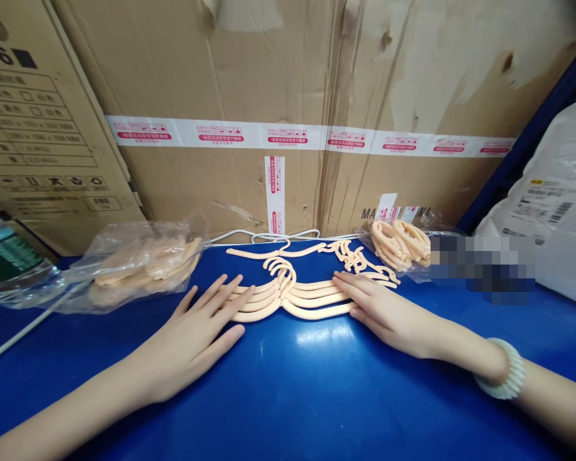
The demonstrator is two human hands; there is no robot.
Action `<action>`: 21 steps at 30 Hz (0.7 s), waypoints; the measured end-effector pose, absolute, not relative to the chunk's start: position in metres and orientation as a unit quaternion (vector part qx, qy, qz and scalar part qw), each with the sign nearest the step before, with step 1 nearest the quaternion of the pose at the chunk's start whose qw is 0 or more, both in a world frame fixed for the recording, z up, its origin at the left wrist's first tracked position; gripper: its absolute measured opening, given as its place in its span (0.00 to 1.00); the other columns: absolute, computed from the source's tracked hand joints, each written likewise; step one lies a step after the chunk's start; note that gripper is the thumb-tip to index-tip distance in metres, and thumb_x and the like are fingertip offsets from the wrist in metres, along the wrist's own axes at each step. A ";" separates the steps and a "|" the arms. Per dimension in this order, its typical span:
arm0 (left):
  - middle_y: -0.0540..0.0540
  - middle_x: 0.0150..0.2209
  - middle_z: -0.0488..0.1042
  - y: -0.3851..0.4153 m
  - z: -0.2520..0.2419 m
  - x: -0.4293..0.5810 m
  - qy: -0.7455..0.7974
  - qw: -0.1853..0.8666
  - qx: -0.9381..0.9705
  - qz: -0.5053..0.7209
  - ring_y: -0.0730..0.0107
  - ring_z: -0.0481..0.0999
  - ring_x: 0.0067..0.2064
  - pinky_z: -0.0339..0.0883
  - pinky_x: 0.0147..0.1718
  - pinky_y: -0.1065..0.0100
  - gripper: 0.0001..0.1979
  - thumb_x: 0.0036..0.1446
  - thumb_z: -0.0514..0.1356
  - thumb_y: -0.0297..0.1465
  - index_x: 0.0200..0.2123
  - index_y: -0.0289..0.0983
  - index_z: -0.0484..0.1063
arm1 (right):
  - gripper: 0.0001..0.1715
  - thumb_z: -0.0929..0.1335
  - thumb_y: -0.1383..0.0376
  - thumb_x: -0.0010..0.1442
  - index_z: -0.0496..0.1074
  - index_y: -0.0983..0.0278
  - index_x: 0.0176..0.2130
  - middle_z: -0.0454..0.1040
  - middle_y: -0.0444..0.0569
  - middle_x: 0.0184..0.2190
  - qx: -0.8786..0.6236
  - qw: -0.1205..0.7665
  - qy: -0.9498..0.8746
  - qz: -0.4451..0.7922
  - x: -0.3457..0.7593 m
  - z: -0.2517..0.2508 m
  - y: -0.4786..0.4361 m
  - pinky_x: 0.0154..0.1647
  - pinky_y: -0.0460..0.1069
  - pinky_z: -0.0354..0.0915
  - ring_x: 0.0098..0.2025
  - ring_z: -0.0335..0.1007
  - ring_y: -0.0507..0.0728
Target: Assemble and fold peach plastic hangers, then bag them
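Observation:
A row of several peach plastic hangers (292,296) lies nested on the blue table (288,384). My left hand (199,330) lies flat with fingers stretched out, its fingertips on the left ends of the hangers. My right hand (379,307) is also flat and open, its fingers against the right ends. A pale bead bracelet (504,369) sits on my right wrist. More loose hangers (350,256) lie behind the nested row.
A clear bag of hangers (139,266) lies at the left; another open bag of hangers (403,243) is at the right. Taped cardboard boxes (288,109) wall off the back. A white cable (24,326) runs along the left. A white parcel bag (552,205) sits far right.

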State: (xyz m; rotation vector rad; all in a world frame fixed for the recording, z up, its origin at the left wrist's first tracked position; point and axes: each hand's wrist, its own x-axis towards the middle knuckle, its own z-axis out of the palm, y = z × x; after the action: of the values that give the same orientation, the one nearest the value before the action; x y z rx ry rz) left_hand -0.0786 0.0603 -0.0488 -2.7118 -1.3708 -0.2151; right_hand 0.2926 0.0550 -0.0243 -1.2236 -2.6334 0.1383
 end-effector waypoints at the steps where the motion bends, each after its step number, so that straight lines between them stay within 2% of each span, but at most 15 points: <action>1: 0.50 0.72 0.47 0.061 -0.048 -0.079 -0.454 0.047 -0.887 -0.071 0.47 0.49 0.71 0.50 0.63 0.38 0.30 0.71 0.47 0.43 0.70 0.56 0.35 | 0.31 0.56 0.61 0.71 0.56 0.73 0.67 0.56 0.66 0.67 -0.417 0.120 -0.900 0.045 0.293 -0.025 0.056 0.67 0.66 0.55 0.69 0.52 0.66; 11: 0.49 0.72 0.46 0.062 -0.039 -0.074 -0.471 0.020 -0.880 -0.052 0.46 0.46 0.71 0.48 0.64 0.36 0.29 0.71 0.46 0.44 0.70 0.54 0.40 | 0.29 0.57 0.62 0.71 0.60 0.71 0.66 0.61 0.65 0.65 -0.417 0.151 -0.896 0.028 0.292 -0.032 0.063 0.66 0.66 0.57 0.67 0.57 0.66; 21: 0.48 0.70 0.53 0.059 -0.048 -0.078 -0.455 0.063 -0.882 -0.108 0.47 0.51 0.70 0.51 0.63 0.36 0.30 0.70 0.49 0.43 0.71 0.54 0.40 | 0.28 0.58 0.64 0.70 0.60 0.66 0.66 0.64 0.62 0.64 -0.409 0.161 -0.898 -0.001 0.291 -0.032 0.062 0.66 0.68 0.56 0.66 0.58 0.66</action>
State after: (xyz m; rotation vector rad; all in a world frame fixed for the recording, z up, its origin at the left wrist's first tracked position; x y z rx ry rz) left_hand -0.0783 0.0592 -0.0477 -2.6639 -1.3743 -0.3262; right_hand 0.2908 0.0617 -0.0320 -1.1683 -2.5651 -0.0020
